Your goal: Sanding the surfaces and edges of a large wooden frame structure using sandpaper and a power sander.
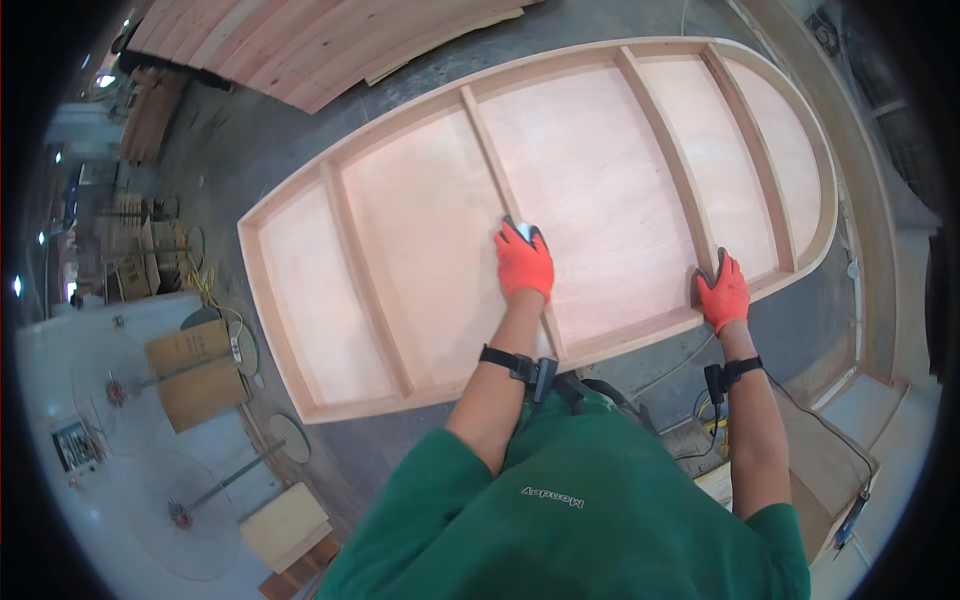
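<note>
A large wooden frame (450, 392) with a light plywood panel (600, 160) lies before me; its right end is rounded. Several wooden crossbars divide it. My left hand (525, 265), in a red glove with dark fingertips, reaches over the middle crossbar (487, 150). Between its thumb and fingers shows a small whitish-blue thing (524, 231), mostly covered by the glove, its kind unclear. Gloved the same way, my right hand (724, 293) grips the near end of another crossbar (668, 150), close to the frame's near edge. Dark straps with small devices circle both wrists.
Stacked wooden boards (330, 45) stand beyond the frame at the far left. Two pedestal fans, one with its hub here (116, 393), and a cardboard box (188, 372) are at the left. A long wooden beam (880, 230) curves along the right. A cable (820, 415) hangs beside my right arm.
</note>
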A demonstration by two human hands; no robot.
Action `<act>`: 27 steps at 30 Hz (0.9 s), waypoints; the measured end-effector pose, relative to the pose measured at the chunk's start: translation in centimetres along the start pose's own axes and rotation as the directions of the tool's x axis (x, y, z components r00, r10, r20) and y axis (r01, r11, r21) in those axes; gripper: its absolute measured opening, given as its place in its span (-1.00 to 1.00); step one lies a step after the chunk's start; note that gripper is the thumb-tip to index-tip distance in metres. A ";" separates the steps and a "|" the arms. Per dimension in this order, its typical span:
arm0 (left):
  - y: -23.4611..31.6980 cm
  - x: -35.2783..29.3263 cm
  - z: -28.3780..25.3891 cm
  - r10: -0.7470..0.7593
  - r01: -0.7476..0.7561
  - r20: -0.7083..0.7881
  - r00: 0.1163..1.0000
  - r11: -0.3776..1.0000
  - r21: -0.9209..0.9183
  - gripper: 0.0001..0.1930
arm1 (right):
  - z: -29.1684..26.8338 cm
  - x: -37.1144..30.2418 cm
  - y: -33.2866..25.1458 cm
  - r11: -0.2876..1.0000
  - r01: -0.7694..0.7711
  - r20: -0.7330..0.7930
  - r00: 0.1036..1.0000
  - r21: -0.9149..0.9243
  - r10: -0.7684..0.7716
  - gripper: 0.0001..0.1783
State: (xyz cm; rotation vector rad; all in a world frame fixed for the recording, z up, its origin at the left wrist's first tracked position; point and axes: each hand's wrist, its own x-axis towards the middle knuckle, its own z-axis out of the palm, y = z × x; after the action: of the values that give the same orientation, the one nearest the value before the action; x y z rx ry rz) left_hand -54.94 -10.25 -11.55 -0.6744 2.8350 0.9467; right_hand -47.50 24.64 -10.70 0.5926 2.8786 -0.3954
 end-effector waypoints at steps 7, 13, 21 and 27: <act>4.2 20.2 -0.1 0.017 -0.001 -0.127 0.992 0.991 0.130 -0.49 | -0.5 0.0 -0.8 0.996 0.081 -0.047 0.995 -0.024 -0.082 -0.27; 7.6 28.4 -1.5 -0.051 0.079 -0.144 0.988 0.978 0.193 -0.51 | -1.3 0.6 -1.7 0.991 0.102 -0.056 0.994 0.085 -0.097 -0.34; 6.6 26.1 -1.9 -0.059 0.090 -0.142 0.988 0.971 0.223 -0.47 | -0.5 0.3 -0.2 0.988 0.130 -0.037 0.991 0.085 -0.128 -0.33; 2.5 11.7 -0.6 -0.050 0.077 -0.137 0.989 0.976 0.203 -0.47 | -0.6 0.2 0.2 0.985 0.138 0.039 0.989 0.103 -0.142 -0.29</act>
State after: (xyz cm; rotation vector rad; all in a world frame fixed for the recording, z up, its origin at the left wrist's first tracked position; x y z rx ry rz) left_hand -66.53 -13.28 -12.06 -0.8240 2.9485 0.6056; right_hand -47.71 25.05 -10.23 0.3910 2.8780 -0.5691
